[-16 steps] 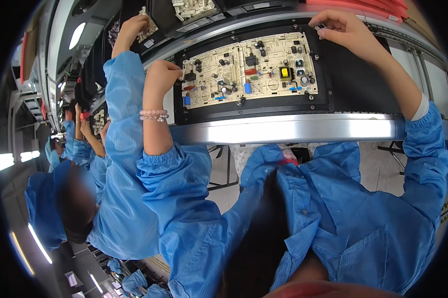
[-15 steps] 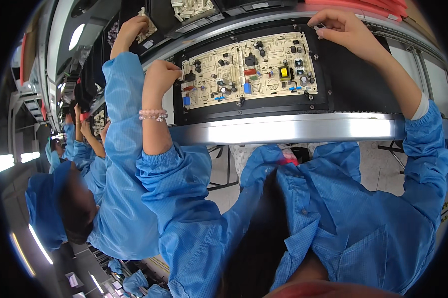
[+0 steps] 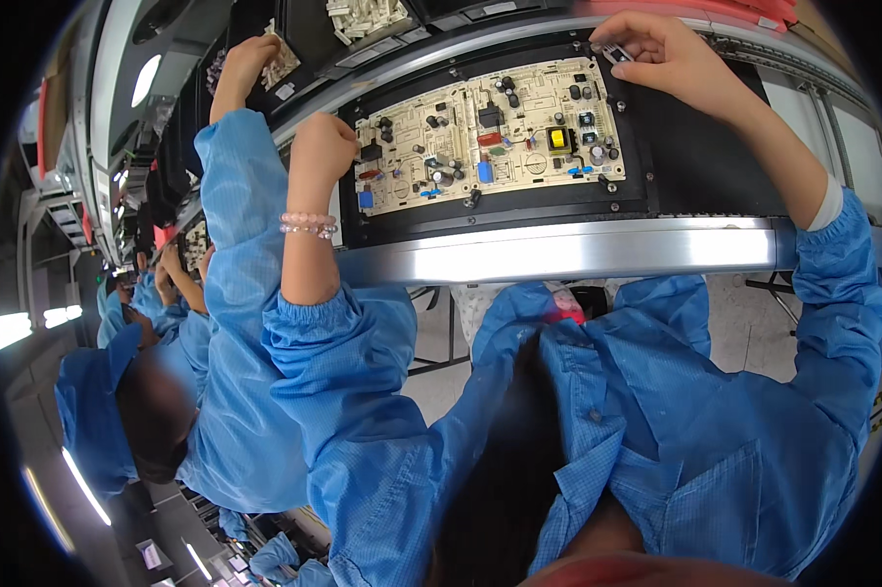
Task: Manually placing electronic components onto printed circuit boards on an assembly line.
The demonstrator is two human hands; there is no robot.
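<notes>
A cream circuit board point(image 3: 445, 119) in two joined halves, with capacitors, blue parts and a yellow-topped transformer point(image 3: 559, 140), lies in a black carrier frame point(image 3: 539, 201). My left hand point(image 3: 322, 147), with beaded bracelets at the wrist, is closed beside the board's left edge. Its fingertips are turned away, hiding whatever they may hold. Over the frame's far right corner, my right hand point(image 3: 656, 57) pinches a small dark electronic component point(image 3: 615, 54) with a silvery edge between thumb and fingers.
The silver rail point(image 3: 558, 256) runs along the near side. Behind are bins, one with white parts point(image 3: 365, 17), and red trays point(image 3: 725, 10). On the left, a co-worker's hand point(image 3: 247, 67) reaches to a bin of pale parts point(image 3: 283, 61), their blue sleeve close beside my left arm.
My right hand has shifted slightly left with the component, closer to the board's far right corner. My left hand's fingers look more curled, still by the left edge.
</notes>
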